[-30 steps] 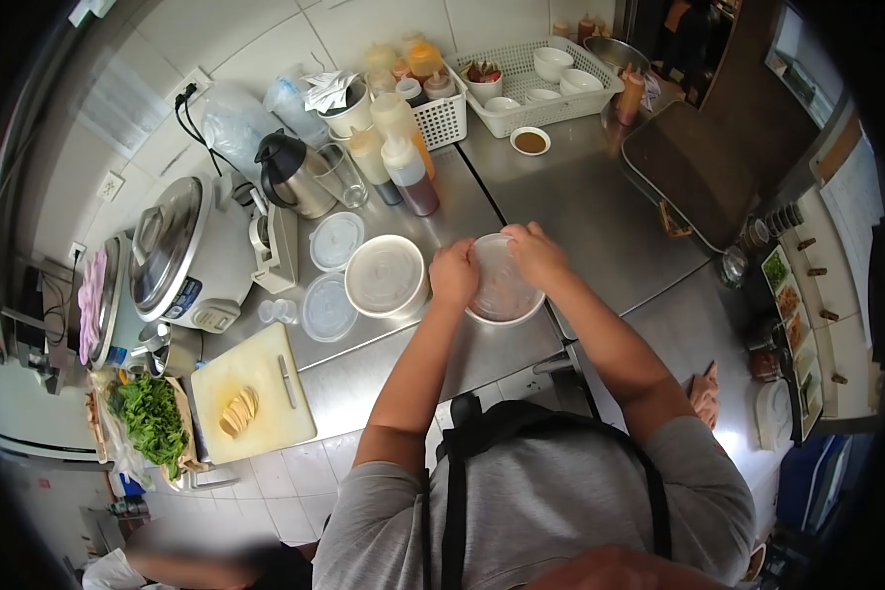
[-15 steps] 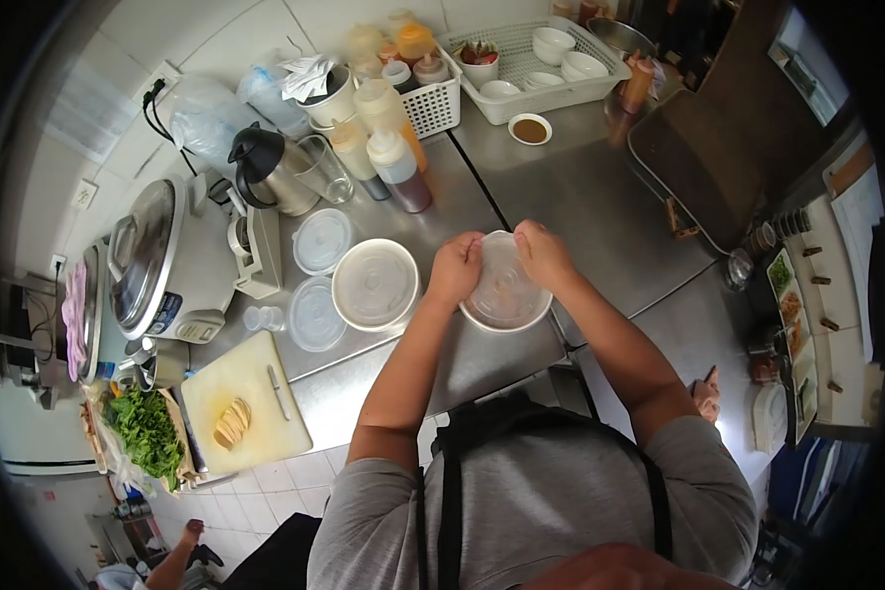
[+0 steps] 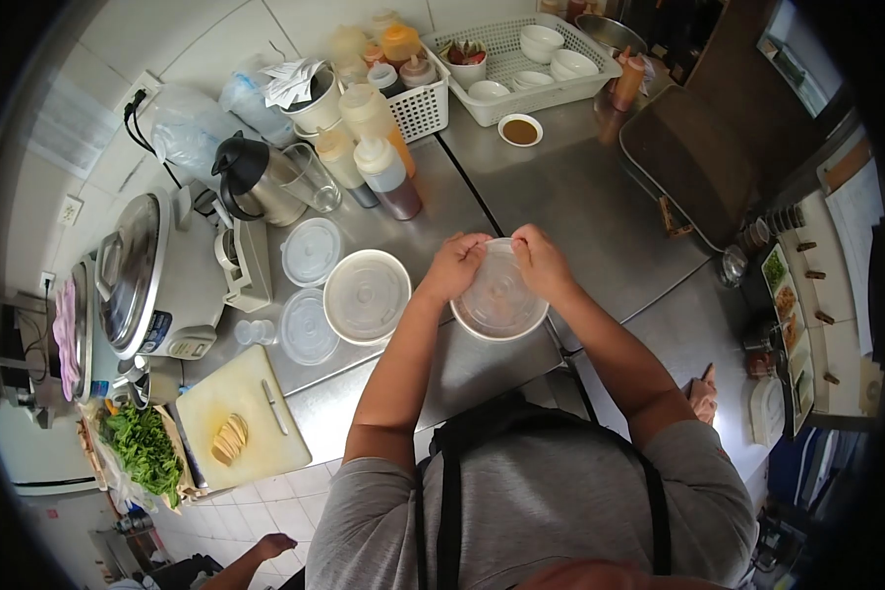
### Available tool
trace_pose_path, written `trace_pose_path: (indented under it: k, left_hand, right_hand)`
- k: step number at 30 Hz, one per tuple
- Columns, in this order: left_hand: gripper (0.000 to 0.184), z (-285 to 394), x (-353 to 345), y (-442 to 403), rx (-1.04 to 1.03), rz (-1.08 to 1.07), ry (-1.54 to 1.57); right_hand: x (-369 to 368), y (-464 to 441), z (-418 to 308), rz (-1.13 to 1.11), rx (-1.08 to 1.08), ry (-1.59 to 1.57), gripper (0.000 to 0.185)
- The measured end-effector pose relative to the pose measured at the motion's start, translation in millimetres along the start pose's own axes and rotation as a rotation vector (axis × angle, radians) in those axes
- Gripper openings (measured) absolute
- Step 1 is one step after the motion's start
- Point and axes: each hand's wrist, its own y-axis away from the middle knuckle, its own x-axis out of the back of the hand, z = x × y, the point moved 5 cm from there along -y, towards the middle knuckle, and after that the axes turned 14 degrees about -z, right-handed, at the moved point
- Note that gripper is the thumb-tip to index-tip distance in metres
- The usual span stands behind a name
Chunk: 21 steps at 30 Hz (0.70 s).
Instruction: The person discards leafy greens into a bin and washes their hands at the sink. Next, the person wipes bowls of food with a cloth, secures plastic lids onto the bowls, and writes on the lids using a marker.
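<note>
A white round takeout bowl [image 3: 501, 335] stands on the steel counter under a translucent plastic lid [image 3: 500, 295]. My left hand [image 3: 455, 265] grips the lid's far left rim, its fingers curled and thumb on the edge. At the far right rim, my right hand [image 3: 544, 262] is closed on the same lid. To the left stands a second white bowl [image 3: 367, 339], also covered by a clear lid [image 3: 366, 293]. Two loose plastic lids lie flat left of it, one lid [image 3: 312, 252] farther back and one lid [image 3: 309, 325] nearer. The bowl's contents show only dimly.
A cutting board [image 3: 243, 418] holds sliced food and a knife, beside leafy greens [image 3: 141, 442]. A rice cooker [image 3: 182, 275], a steel jug [image 3: 265, 182] and squeeze bottles [image 3: 386, 177] line the back left. A sauce dish [image 3: 520, 130] sits ahead. Another person's hand [image 3: 703, 395] shows at right.
The view has shifted slightly. My hands stay on the lid's far rim with little change. At lower left, another person's arm has moved right.
</note>
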Motion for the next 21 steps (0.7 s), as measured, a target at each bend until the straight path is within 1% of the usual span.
trace_pose_path:
  k: [3,15,21]
  left_hand:
    - [0.020,2.0,0.2,-0.2,-0.009,-0.044,0.007]
    - [0.020,-0.8,0.3,-1.3,-0.001,-0.021,0.035]
    - [0.022,-0.3,-1.5,-1.4,0.026,-0.054,0.122]
  right_hand:
    - [-0.6,-0.3,1.0,0.007,0.002,-0.010,0.014]
    - [-0.6,-4.2,0.9,-0.059,0.031,0.011,0.015]
    - [-1.2,-4.2,1.7,-0.075,-0.025,0.006,0.016]
